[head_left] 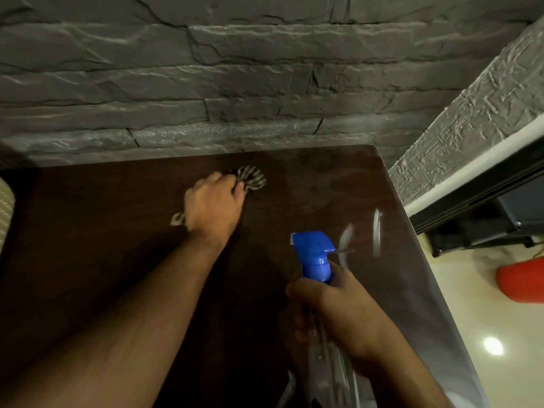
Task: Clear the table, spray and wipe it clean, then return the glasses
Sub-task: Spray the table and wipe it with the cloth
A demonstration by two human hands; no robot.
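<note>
The dark brown table [103, 260] fills the lower view, with damp smears near its far right corner. My left hand [212, 204] grips a striped grey-and-white cloth [251, 179] and holds it down on the tabletop near the far edge. One end of the cloth sticks out behind the wrist. My right hand [332, 310] grips a clear spray bottle [315, 257] with a blue trigger head, held above the near right part of the table, its nozzle pointing left. No glasses are in sight.
A grey stone wall [235, 83] runs along the table's far edge. Right of the table a black unit [482, 213] stands on a cream floor, with a red object [521, 281] beside it. A woven chair back [6, 207] shows at the left edge.
</note>
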